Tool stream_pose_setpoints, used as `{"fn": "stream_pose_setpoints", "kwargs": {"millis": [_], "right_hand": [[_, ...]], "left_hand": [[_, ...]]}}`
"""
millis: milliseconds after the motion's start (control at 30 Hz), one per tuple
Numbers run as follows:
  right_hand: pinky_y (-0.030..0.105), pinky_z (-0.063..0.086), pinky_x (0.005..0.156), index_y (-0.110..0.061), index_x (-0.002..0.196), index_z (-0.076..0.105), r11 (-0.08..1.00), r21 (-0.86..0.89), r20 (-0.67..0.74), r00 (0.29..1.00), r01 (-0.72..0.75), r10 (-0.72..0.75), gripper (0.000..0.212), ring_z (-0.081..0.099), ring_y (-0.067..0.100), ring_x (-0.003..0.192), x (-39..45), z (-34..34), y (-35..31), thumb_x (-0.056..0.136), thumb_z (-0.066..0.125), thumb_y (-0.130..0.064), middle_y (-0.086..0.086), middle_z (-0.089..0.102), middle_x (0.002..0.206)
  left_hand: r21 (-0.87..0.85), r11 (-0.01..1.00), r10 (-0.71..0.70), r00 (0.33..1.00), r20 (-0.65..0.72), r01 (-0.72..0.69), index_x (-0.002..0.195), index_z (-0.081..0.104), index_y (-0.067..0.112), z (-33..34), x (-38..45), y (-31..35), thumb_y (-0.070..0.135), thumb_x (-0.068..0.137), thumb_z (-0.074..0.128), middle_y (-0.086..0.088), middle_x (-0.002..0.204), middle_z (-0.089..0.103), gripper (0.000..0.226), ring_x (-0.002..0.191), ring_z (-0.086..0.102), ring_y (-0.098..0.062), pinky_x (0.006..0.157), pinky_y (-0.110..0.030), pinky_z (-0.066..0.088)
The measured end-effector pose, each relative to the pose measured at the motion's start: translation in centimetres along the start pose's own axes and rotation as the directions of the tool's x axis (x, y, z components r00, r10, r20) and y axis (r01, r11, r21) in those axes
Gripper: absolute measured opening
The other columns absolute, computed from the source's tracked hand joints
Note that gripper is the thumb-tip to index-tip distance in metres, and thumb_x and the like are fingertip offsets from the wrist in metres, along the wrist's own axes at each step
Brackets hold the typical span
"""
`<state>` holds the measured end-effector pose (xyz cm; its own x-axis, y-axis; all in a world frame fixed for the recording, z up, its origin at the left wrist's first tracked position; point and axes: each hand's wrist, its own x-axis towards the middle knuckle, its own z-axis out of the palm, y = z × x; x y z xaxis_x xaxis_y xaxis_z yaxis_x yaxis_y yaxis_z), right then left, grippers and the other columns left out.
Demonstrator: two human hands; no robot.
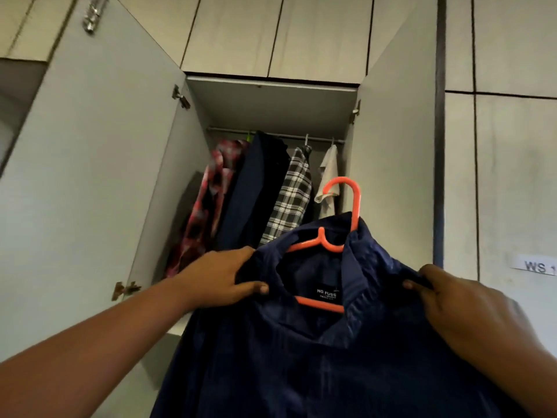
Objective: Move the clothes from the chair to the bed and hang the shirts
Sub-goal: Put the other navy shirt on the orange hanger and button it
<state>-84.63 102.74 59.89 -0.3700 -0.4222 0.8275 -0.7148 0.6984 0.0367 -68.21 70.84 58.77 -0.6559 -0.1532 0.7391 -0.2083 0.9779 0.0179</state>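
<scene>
A navy shirt [346, 357] hangs on an orange plastic hanger [327, 245], held up between the two hands in front of an open wardrobe [271, 107]. The hanger's shoulders sit inside the shirt's collar, a lower orange bar shows just under a dark neck label reading "NO FUSS", and the hook rises free above the collar, a little nearer the right hand than the left.

The left hand [217, 280] grips the shirt's left shoulder, thumb on the front of the cloth and fingers curled over the top edge. The right hand [461, 306] pinches the opposite shoulder, thumb pressed on the fabric, the rest of the fingers wrapped behind it. The two hands are well apart, with the collar and hanger between them.

Above and beyond the hands, inside the wardrobe, a metal rail [277, 134] runs across under the top shelf. On it hang, from the left hand's side toward the right hand's: a red patterned shirt [208, 203], a dark navy garment [256, 188], a black-and-white checked shirt [292, 194], and a pale cloth [328, 176] just behind the orange hook. The hook is below the rail and not touching it.

The left door [90, 161] stands open above the left forearm. Past the right hand, a closed panel carries a white label [535, 265] beginning "WS".
</scene>
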Motion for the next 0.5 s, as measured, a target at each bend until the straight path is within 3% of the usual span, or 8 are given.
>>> {"fn": "stream_pose_setpoints", "kwargs": {"millis": [67,167,267,367,433,500], "right_hand": [[0.028,0.04,0.058,-0.035,0.096,0.043,1.0,0.014,0.003,1.0,0.006,-0.006,0.025,0.049,0.015,0.065,0.7,0.4,-1.1,0.1,0.027,-0.053,-0.008,0.054,0.076],[0.028,0.043,0.063,-0.037,0.094,0.048,0.997,0.082,0.008,1.0,0.006,-0.006,0.03,0.055,0.014,0.072,2.4,1.3,-3.3,0.096,0.03,-0.061,-0.01,0.059,0.08],[0.028,0.047,0.068,-0.043,0.091,0.049,0.993,0.113,0.053,0.999,-0.017,0.011,0.036,0.055,0.007,0.073,3.9,1.8,-5.6,0.083,0.034,-0.074,-0.015,0.06,0.083],[0.027,0.047,0.069,-0.045,0.087,0.048,0.992,0.115,0.067,0.997,-0.044,0.037,0.046,0.058,0.003,0.075,5.8,3.0,-8.3,0.068,0.028,-0.083,-0.018,0.062,0.083],[0.024,0.045,0.066,-0.044,0.085,0.052,0.981,0.172,0.086,0.994,-0.085,0.071,0.039,0.06,0.004,0.074,7.0,4.3,-10.5,0.074,0.034,-0.078,-0.016,0.065,0.082],[0.022,0.044,0.065,-0.042,0.082,0.055,0.975,0.201,0.106,0.991,-0.096,0.076,0.052,0.06,0.004,0.074,8.3,5.7,-13.4,0.07,0.026,-0.082,-0.014,0.065,0.079]], "left_hand": [[-0.101,0.995,-0.011,1.0,-0.005,0.011,0.11,0.054,0.027,0.8,-0.1,-1.7,0.096,0.064,0.025,0.003,0.105,0.066,0.088,0.093,0.064,-0.016,0.081,-0.037,0.052],[-0.192,0.981,-0.029,0.982,-0.188,-0.008,0.085,0.048,0.033,0.8,0.6,-5.4,0.094,0.069,0.021,0.007,0.081,0.064,0.069,0.072,0.061,-0.014,0.067,-0.04,0.051],[-0.2,0.979,-0.032,0.954,-0.297,-0.03,0.082,0.049,0.026,0.2,1.2,-9.5,0.09,0.073,0.029,0.008,0.072,0.06,0.067,0.067,0.058,-0.016,0.062,-0.037,0.048],[-0.19,0.981,-0.093,0.926,-0.365,0.023,0.087,0.054,0.025,-0.3,1.3,-15.2,0.067,0.082,0.041,0.008,0.072,0.063,0.044,0.068,0.06,-0.017,0.061,-0.034,0.047],[-0.176,0.982,-0.127,0.919,-0.374,0.064,0.092,0.058,0.021,-0.6,1.2,-19.1,0.051,0.09,0.052,0.002,0.077,0.067,0.03,0.07,0.063,-0.021,0.062,-0.034,0.048],[-0.179,0.979,-0.159,0.912,-0.377,0.097,0.085,0.055,0.026,-0.7,1.3,-22.9,0.037,0.094,0.058,0.002,0.074,0.066,0.015,0.069,0.062,-0.022,0.062,-0.035,0.048]]}}
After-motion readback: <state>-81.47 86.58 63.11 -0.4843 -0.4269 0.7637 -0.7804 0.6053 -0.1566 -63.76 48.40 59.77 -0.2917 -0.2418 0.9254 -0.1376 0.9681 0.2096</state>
